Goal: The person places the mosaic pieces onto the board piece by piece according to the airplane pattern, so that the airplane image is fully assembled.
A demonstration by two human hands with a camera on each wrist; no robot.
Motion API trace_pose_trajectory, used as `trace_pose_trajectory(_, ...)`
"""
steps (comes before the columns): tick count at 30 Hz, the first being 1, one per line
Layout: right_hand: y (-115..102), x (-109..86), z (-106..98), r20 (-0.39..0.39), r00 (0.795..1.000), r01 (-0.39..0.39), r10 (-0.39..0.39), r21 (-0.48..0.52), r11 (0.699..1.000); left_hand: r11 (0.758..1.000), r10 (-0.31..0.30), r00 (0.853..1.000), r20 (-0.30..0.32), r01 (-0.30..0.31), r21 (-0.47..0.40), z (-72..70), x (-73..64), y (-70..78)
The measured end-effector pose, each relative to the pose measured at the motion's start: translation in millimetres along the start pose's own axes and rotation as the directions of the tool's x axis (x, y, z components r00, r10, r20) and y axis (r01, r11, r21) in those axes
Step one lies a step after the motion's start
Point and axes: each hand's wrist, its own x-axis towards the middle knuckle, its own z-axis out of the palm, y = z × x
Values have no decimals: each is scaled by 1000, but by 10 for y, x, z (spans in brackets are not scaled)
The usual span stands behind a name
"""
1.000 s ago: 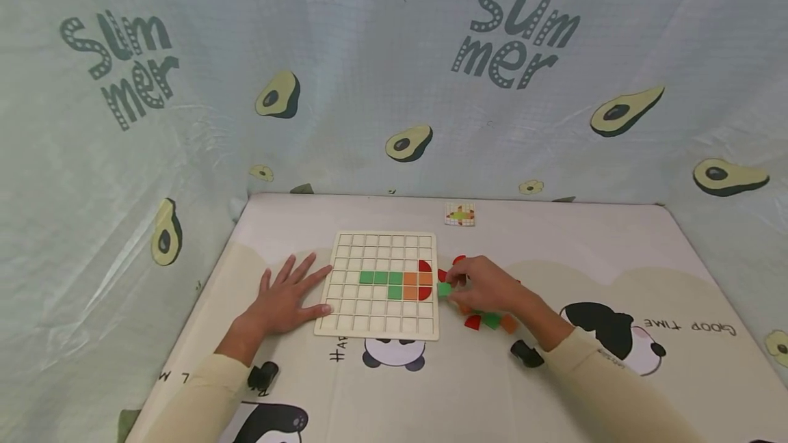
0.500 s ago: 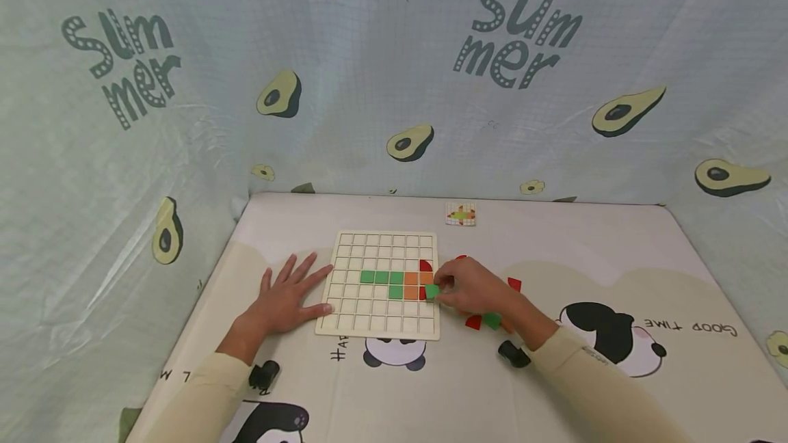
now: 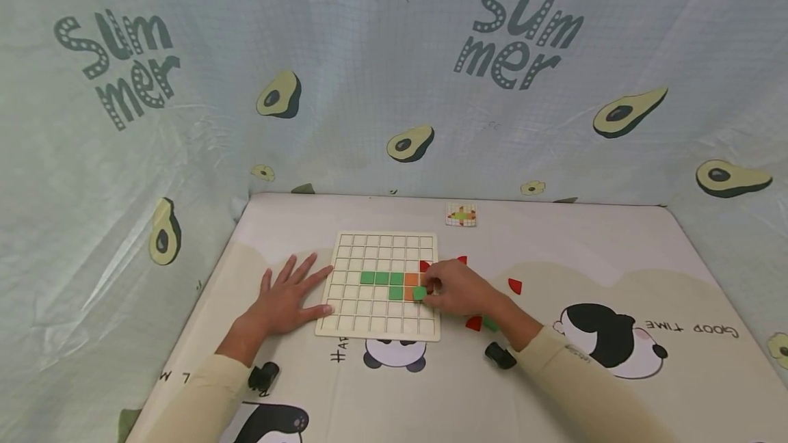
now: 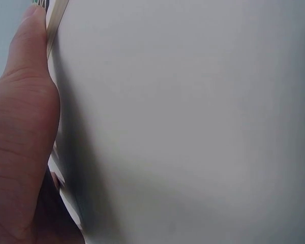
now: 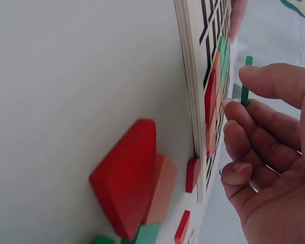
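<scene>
A pale grid board (image 3: 357,323) lies on the table with green and orange square tiles and red rounded tiles set in its cells. My right hand (image 3: 458,287) is over the board's right part and pinches a green square tile (image 5: 247,81) between thumb and fingers. In the right wrist view that tile is held above the board's surface. My left hand (image 3: 282,301) lies flat at the board's left edge, fingers spread, with the thumb and a fingertip touching the frame. The right hand hides some of the red and orange tiles.
Loose tiles lie right of the board, among them a red one (image 3: 515,286) and another red tile (image 5: 127,178) beside orange and green ones. A small pattern card (image 3: 461,215) lies behind the board. A patterned curtain (image 3: 345,87) hangs at the back.
My right hand has picked the green tile up from beside the board and carried it left over the right-hand cells. The left hand has stayed in place.
</scene>
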Motion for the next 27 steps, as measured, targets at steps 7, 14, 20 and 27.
trace_pose_trajectory(7,-79,50,65,-16,999,-39,39,-16,999,1000,-3,1000,-7,3,2,20,9,-10)
trace_pose_trajectory(14,-134,95,112,-17,1000,-23,22,-33,999,1000,-8,1000,-8,8,-2,51,6,-17)
trace_pose_trajectory(20,-150,140,156,-31,999,13,-14,-27,1000,1000,2,1000,-13,-2,-3,55,-1,-11)
trace_pose_trajectory(27,-178,219,220,-32,999,19,-20,-38,999,1000,-3,1000,-14,2,-16,77,1,-42)
